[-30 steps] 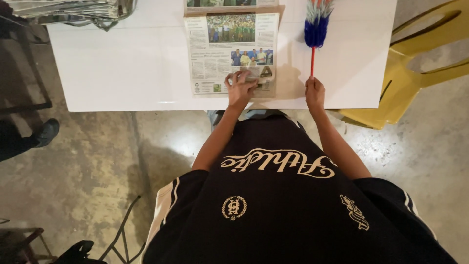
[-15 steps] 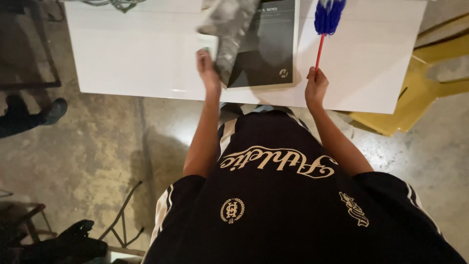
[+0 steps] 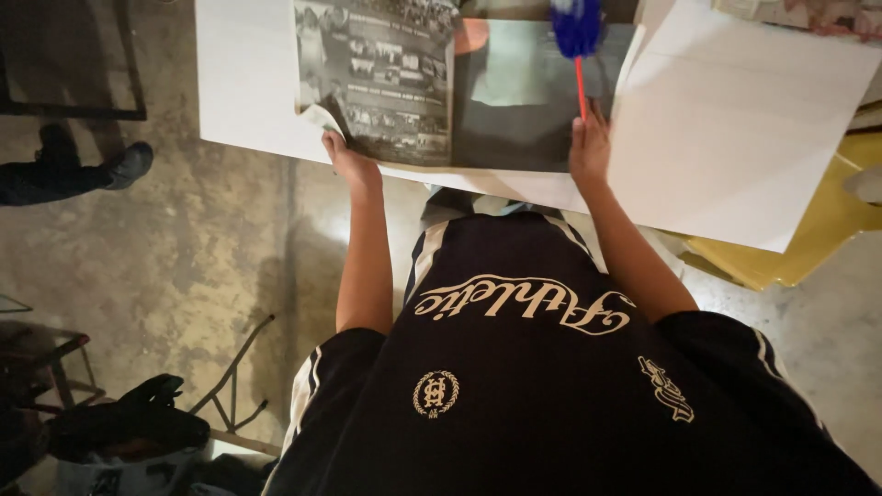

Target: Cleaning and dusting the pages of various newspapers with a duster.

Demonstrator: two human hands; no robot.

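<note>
Left hand point(image 3: 351, 163) closed on the lower corner of a newspaper point(image 3: 381, 78), lifted and curling over the white table point(image 3: 243, 83). Right hand point(image 3: 590, 147) gripped around the thin red handle of a blue duster point(image 3: 577, 26). Newspaper spread open, printed page dim in shadow, its right half flat beneath the duster.

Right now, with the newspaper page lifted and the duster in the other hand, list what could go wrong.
1. The left hand pinches only the corner of the newspaper; the thin page could tear or flop back.
2. The right hand holds the duster by its thin red stick over the dark sheet; the blue head may snag the raised page.
</note>
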